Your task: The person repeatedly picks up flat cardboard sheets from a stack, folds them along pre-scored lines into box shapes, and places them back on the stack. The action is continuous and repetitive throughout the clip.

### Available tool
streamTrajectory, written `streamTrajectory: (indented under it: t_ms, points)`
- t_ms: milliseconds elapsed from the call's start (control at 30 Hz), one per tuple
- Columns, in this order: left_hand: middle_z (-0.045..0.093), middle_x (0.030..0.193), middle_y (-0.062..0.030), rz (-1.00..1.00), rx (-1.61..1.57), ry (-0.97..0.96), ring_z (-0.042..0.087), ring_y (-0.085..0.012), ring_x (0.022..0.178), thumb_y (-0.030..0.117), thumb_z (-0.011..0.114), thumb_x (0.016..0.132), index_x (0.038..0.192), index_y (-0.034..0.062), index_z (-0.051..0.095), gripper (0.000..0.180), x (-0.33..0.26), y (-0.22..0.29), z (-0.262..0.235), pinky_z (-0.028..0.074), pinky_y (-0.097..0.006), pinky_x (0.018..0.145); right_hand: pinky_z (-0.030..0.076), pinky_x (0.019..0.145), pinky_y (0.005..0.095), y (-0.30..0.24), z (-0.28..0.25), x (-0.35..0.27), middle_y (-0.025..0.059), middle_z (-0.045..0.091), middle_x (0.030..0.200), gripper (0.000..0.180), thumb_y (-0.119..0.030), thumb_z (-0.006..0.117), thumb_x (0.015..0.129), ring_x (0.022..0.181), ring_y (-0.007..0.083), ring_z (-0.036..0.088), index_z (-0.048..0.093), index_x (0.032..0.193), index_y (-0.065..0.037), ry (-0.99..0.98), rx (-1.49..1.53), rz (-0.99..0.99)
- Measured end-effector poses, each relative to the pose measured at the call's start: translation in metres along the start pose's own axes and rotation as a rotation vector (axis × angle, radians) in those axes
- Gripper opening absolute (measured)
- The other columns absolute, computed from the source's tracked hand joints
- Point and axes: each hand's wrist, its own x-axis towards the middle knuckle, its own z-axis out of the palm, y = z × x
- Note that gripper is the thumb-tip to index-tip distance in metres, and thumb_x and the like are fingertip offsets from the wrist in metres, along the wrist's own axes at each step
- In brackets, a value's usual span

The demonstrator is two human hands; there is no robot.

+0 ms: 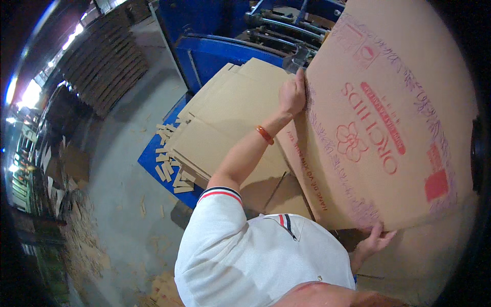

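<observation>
A large flat cardboard box blank (327,153), brown with red lettering, a red flower drawing and purple patterned bands, is raised at a tilt in front of me. My left hand (292,95), with an orange bracelet at the wrist, is closed on its left edge, thumb up along the board. At the near lower edge, my right hand (372,243) grips the board, some fingers hidden behind it. Beside the left forearm lies a stack of plain brown cardboard blanks (230,112), slightly uneven at the edges.
A blue machine (225,48) with metal rollers (279,25) stands beyond the stack. Small cardboard offcuts (166,163) lie on a blue platform (148,157) to the left. Farther left, tall piles of cardboard (105,56) rise from the grey floor (128,204), where more scraps are scattered.
</observation>
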Motion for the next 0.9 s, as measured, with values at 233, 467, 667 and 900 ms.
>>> streamTrajectory:
  t_ms: [233,467,667,900]
  points:
    - [0.059,0.109,-0.0259,0.165,0.451,-0.197,0.053,-0.0432,0.109,0.044,0.047,0.091,0.116,-0.0009,0.055,0.052,-0.039,-0.001,-0.05,0.041,-0.05,0.093,0.04,0.097,0.0387,0.061,0.017,0.056,0.0191,0.051,0.125,0.066,-0.024,0.065,0.087,0.113,0.0261,0.051,0.035,0.135,0.008,-0.206,0.004,0.364]
    - [0.04,0.14,-0.0164,0.683,0.563,-1.0,0.029,-0.0346,0.135,0.038,0.076,0.07,0.138,0.0127,0.039,0.081,-0.191,0.013,-0.089,0.021,-0.057,0.109,0.037,0.1,0.036,0.132,0.061,0.039,0.0164,0.055,0.122,0.056,-0.023,0.059,0.09,0.116,0.0223,0.05,0.039,0.134,0.005,-0.522,-0.002,0.392]
    - [0.046,0.137,-0.0109,0.809,0.547,-0.85,0.042,-0.0282,0.129,0.022,0.071,0.071,0.131,0.0089,0.049,0.065,-0.208,-0.005,-0.1,0.027,-0.054,0.108,0.045,0.091,0.0351,0.094,-0.021,0.009,0.0172,0.061,0.114,0.043,-0.026,0.063,0.087,0.107,0.0243,0.056,0.054,0.12,0.0,-0.323,-0.106,0.442]
    - [0.066,0.108,-0.0136,0.655,0.235,-0.13,0.06,-0.0282,0.11,0.02,0.063,0.084,0.108,0.0032,0.067,0.029,-0.161,-0.025,-0.129,0.037,-0.049,0.103,0.037,0.102,0.0453,0.226,-0.337,-0.062,0.0143,0.057,0.125,0.056,-0.043,0.058,0.089,0.116,0.0341,0.05,0.053,0.125,-0.001,0.875,-1.505,0.295]
